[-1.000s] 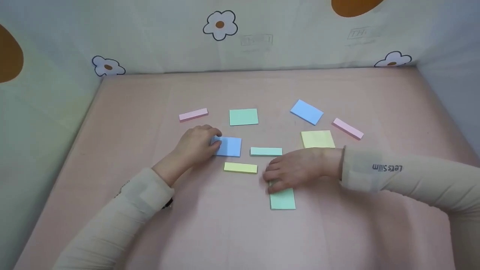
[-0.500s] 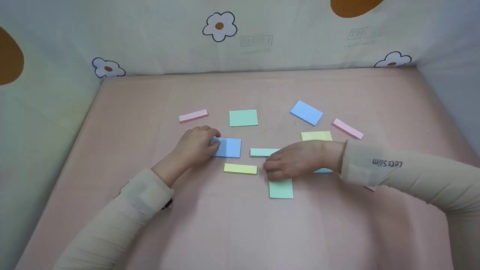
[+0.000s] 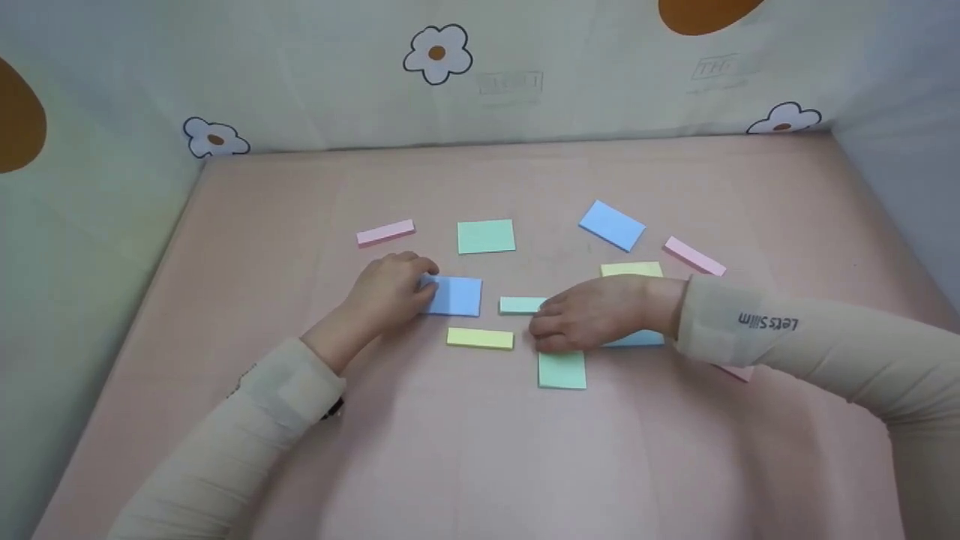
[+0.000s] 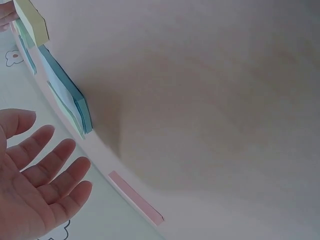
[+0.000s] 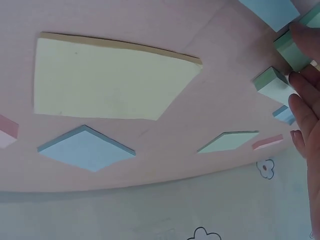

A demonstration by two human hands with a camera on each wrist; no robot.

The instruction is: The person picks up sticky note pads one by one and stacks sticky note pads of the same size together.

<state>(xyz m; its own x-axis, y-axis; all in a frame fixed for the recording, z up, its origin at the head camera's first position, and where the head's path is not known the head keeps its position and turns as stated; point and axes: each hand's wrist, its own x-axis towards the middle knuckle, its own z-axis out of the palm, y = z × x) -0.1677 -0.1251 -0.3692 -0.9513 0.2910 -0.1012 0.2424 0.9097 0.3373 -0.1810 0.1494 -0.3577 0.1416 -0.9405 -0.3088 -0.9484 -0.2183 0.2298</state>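
My left hand [image 3: 391,287] lies over the left end of a blue sticky note pad [image 3: 457,297]. In the left wrist view its fingers [image 4: 57,170] are spread and loosely bent, with nothing between them. Toward the centre right, my right hand [image 3: 592,311] holds a green sticky note pad [image 3: 562,370] at its far end, its fingers covering that part. The right wrist view has the thumb over the green pad [image 5: 295,49], and the other fingers beside a narrow mint pad [image 5: 275,85]. A narrow yellow pad [image 3: 480,339] lies between the hands.
Behind lie a pink strip pad [image 3: 385,232], a green pad [image 3: 486,237], a tilted blue pad [image 3: 612,225] and another pink strip [image 3: 694,256]. My right forearm partly covers a yellow pad [image 3: 630,268], a blue pad [image 3: 637,339] and a pink strip [image 3: 736,373]. Flowered cloth walls [image 3: 330,82] enclose the table.
My right hand has slid the green pad a short way toward the back of the table. A blue pad's edge and a pink strip now show below that forearm. The left hand stays put.
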